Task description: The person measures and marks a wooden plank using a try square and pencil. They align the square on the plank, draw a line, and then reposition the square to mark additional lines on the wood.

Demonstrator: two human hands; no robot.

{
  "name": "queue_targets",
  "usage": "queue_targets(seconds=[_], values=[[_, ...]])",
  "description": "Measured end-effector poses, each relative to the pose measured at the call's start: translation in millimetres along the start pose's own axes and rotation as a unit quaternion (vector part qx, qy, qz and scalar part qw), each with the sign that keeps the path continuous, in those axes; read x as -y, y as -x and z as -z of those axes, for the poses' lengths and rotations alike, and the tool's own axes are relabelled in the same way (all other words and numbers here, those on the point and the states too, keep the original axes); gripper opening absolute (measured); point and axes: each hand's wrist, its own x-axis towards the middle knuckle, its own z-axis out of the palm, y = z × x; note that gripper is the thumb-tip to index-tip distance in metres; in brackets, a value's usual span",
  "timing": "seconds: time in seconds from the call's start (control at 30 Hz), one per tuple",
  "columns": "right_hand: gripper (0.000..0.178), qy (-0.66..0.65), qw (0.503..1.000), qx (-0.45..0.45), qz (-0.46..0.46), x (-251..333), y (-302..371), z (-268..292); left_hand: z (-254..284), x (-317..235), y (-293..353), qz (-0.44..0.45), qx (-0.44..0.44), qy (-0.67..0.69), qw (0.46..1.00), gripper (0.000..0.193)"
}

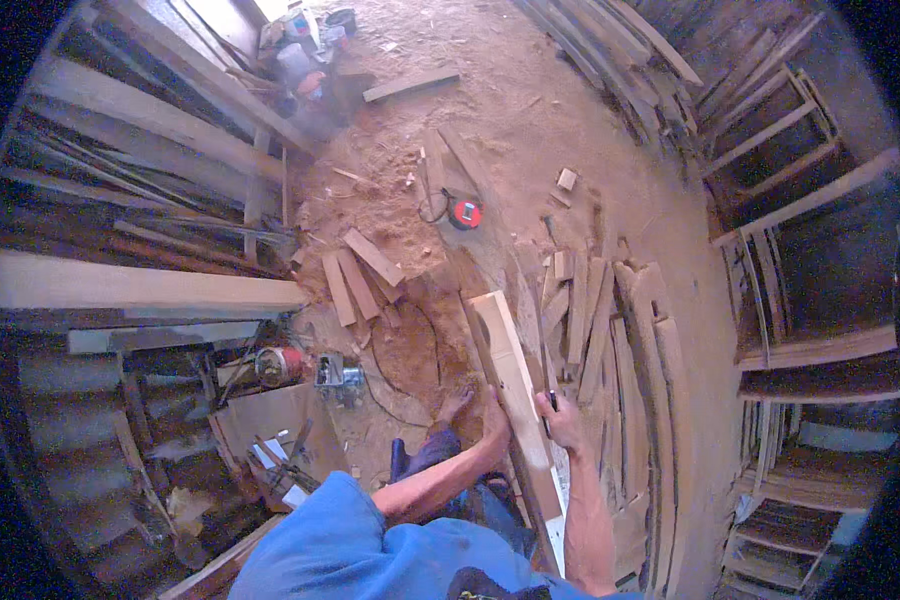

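Observation:
A long pale wooden board lies in front of me, slanting from the far end down to my body. My left hand grips its left edge, with the fingers partly hidden beside the wood. Along the board's right edge, my right hand is closed around a slim tool with a dark handle. The tool's working end is too small to make out. Farther off, a red and black tape measure rests on a dusty plank.
Short wood offcuts lie left of the board. Several long strips are stacked on the right. Lumber leans at the far left, and wooden frames stand at the right. A metal tin sits at the left. Sawdust covers the floor.

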Motion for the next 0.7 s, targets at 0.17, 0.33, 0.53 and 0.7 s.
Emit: queue_targets(seconds=[0.17, 0.33, 0.53, 0.7], values=[[0.053, -0.056, 0.997, 0.019, 0.048, 10, 5, 4, 9, -16, 17, 0.129, 0.07, 0.157, 0.977, 0.076], [0.067, 0.0, 0.998, 0.005, 0.055, 20, 0, 7, 27, -60, 19, 0.131, 0.135, -0.063, 0.98, 0.071], [0.056, -0.078, 0.995, -0.045, 0.049, -13, 8, 22, 9, -139, 39, -0.039, 0.027, -0.047, 0.998, 0.06], [0.026, -0.391, 0.91, -0.14, -0.018, -124, 20, 58, -48, -176, 83, -0.225, 0.002, -0.174, 0.959, 0.073]])
